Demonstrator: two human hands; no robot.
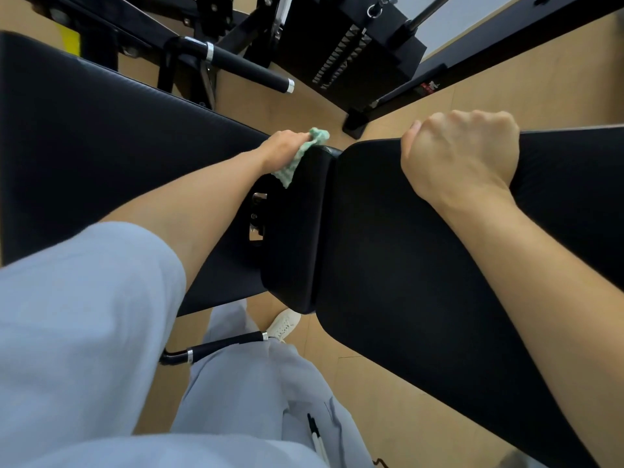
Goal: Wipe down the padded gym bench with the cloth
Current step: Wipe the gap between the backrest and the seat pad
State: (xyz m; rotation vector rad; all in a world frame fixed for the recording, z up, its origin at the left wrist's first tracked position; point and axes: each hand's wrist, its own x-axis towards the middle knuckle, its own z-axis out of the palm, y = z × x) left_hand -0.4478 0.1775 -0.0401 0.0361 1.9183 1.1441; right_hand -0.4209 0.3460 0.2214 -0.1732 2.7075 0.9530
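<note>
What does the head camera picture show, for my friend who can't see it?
A person's left hand presses a green cloth against the joint between two black bench pads, while the right hand grips the far edge of the nearer pad. Below are light grey trousers, a white shoe and a tan floor.

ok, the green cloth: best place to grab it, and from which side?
Take the bunched upper part of the green cloth, coming from above on the left-pad side, as the left hand does now. That part is gathered thick, easy to pinch; the lower end hangs thin and loose into the gap between the bench pads, so a grip there looks weaker.
</note>
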